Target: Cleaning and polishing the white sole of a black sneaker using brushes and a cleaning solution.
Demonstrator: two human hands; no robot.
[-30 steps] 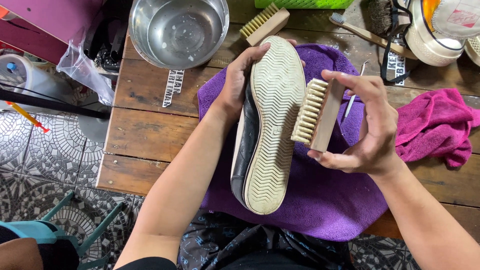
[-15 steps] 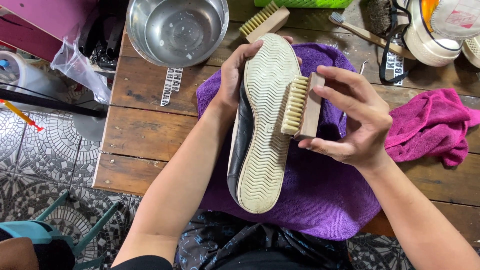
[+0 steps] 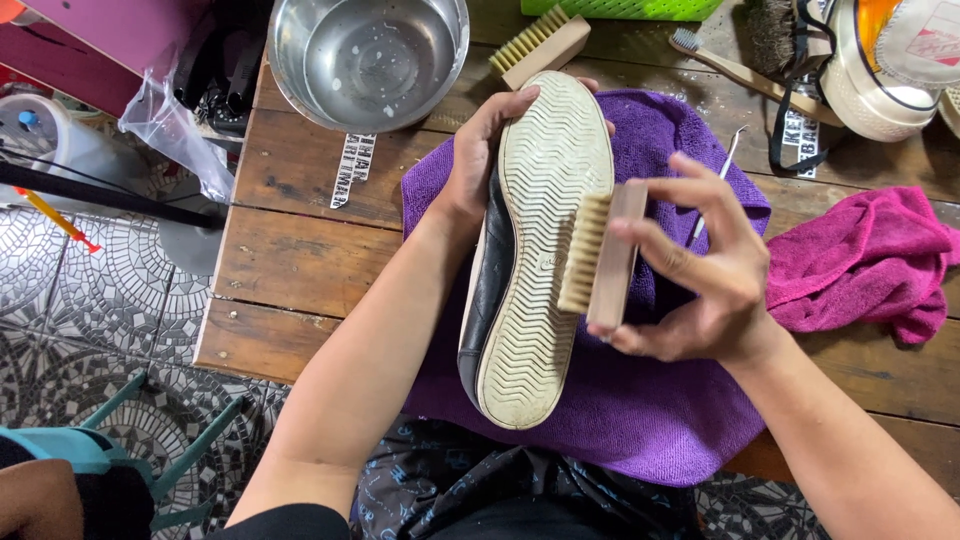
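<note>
The bench (image 3: 300,260) was of wooden planks and carried a purple towel (image 3: 640,410) at its near edge. The shoe (image 3: 535,260) lay over the towel, sole up, toe toward the far side, its black upper turned left. A steel bowl (image 3: 368,60) stood beyond the shoe to the left. A pink cloth (image 3: 860,265) lay right of the shoe, past the towel's edge. A second brush (image 3: 540,48) lay just beyond the toe, and a toothbrush (image 3: 735,68) lay beyond the shoe to the right. The left hand (image 3: 480,150) was closed around the toe end, fingers wrapped over the far edge. The right hand (image 3: 700,280) gripped a wooden brush (image 3: 600,255) by its back, with the bristles touching the right edge of the sole near mid-length.
</note>
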